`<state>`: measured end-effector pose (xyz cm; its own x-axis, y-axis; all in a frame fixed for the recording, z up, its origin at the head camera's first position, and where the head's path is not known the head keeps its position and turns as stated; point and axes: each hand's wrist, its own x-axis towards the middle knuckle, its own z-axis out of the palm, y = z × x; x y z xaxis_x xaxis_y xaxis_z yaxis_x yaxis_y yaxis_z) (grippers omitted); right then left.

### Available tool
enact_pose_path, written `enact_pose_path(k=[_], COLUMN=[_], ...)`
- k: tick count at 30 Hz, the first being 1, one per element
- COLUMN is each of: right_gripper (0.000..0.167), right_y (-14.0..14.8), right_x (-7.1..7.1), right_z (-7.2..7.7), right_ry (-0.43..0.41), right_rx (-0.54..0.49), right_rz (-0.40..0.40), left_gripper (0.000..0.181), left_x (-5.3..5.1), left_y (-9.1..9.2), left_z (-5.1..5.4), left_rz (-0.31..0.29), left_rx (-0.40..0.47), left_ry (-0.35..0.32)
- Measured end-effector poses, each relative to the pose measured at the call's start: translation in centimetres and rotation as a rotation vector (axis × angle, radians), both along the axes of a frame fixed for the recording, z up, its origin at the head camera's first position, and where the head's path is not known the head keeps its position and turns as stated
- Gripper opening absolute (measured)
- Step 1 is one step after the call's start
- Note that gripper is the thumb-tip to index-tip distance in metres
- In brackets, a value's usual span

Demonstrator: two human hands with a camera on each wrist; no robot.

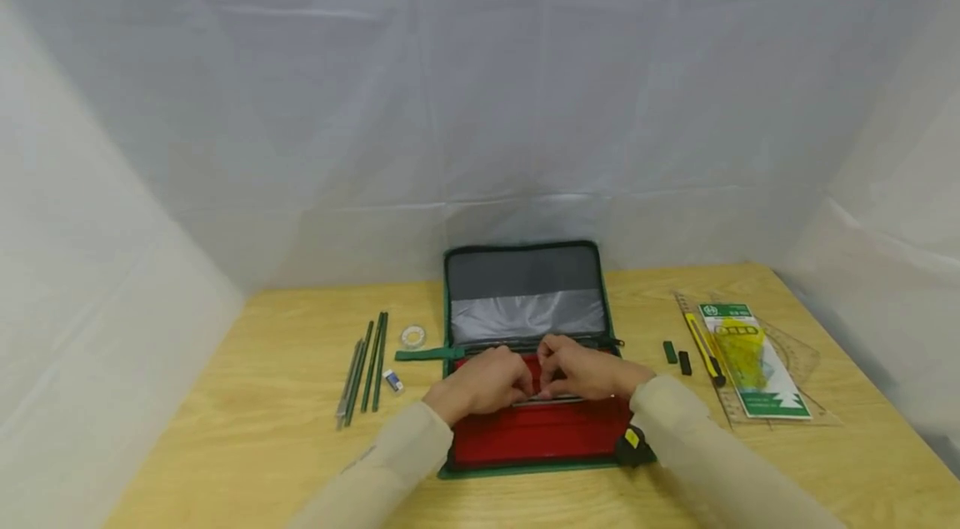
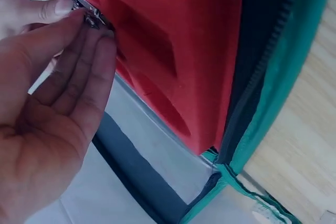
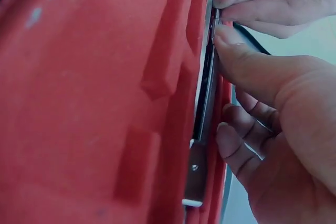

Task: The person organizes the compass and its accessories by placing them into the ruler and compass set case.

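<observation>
An open green zip case point(image 1: 525, 475) holds a red moulded tray point(image 1: 517, 437), over which both hands meet. A slim metal drawing instrument point(image 3: 197, 169), with hinged-looking legs, lies along a groove at the tray's far part; its exact kind is unclear. My left hand point(image 1: 487, 381) pinches its small metal end between thumb and fingers, as the left wrist view also shows. Close beside it, my right hand point(image 1: 585, 371) holds the same instrument, thumb point(image 3: 236, 51) on its shaft and the other fingers curled behind. The fingers hide part of the metal in the head view.
Left of the case lie several green pencils point(image 1: 373, 366), a tape roll point(image 1: 412, 336) and an eraser point(image 1: 393, 381). To the right are two small dark blocks point(image 1: 670, 352), a yellow cutter point(image 1: 702, 343), clear set squares point(image 1: 798, 350) and a packaged template point(image 1: 753, 362). A black-yellow object point(image 1: 633, 446) sits by the right forearm.
</observation>
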<state>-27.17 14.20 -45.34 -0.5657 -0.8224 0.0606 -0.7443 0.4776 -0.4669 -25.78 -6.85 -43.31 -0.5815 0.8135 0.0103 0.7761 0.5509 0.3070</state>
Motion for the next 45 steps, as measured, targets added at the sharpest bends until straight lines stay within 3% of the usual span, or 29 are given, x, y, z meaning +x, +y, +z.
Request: enact_pose_path(k=[4, 9, 12, 16, 19, 21, 24, 29, 34, 40, 45], right_gripper=[0.008, 0.006, 0.006, 0.009, 0.018, 0.025, 0.040, 0.076, 0.091, 0.083, 0.077], right_y=[0.1, -0.1, -0.1, 0.6, 1.3, 1.5, 1.5, 1.4, 1.6, 1.7, 2.0], right_x=[-0.1, 0.7, 1.8, 3.9, 6.0, 7.5, 9.5, 11.5, 11.5, 10.1, 10.1], right_z=[-0.1, -0.3, -0.5, -0.5, -0.2, 0.0, 0.0, -0.8, -1.2, -1.1, -1.3], right_ry=[-0.009, 0.066, 0.131, 0.255, 0.320, 0.331, 0.289, 0.157, 0.098, 0.097, 0.054], right_rx=[-0.003, 0.011, 0.017, 0.038, 0.088, 0.129, 0.184, 0.261, 0.290, 0.227, 0.176], right_rz=[-0.046, -0.199, -0.267, -0.311, -0.329, -0.344, -0.374, -0.427, -0.406, -0.402, -0.447], left_gripper=[0.011, 0.017, 0.019, 0.015, 0.015, 0.016, 0.013, 0.053, 0.066, 0.063, 0.059], left_x=[0.2, 1.2, 2.3, 4.3, 5.5, 5.9, 6.4, 7.5, 7.9, 7.3, 7.2], left_y=[0.5, 1.1, 1.2, 1.2, 1.1, 1.1, 0.7, 0.0, -0.4, -0.4, -0.6], left_z=[0.2, 0.1, -0.2, -0.4, -0.1, 0.1, 0.3, -0.2, -0.7, -1.1, -1.5], left_rz=[0.030, 0.075, 0.086, 0.107, 0.124, 0.123, 0.098, 0.107, 0.119, 0.139, 0.141], left_rx=[-0.029, -0.126, -0.198, -0.262, -0.269, -0.248, -0.230, -0.269, -0.255, -0.255, -0.206], left_ry=[0.056, 0.247, 0.387, 0.496, 0.507, 0.480, 0.376, 0.187, 0.165, 0.231, 0.268])
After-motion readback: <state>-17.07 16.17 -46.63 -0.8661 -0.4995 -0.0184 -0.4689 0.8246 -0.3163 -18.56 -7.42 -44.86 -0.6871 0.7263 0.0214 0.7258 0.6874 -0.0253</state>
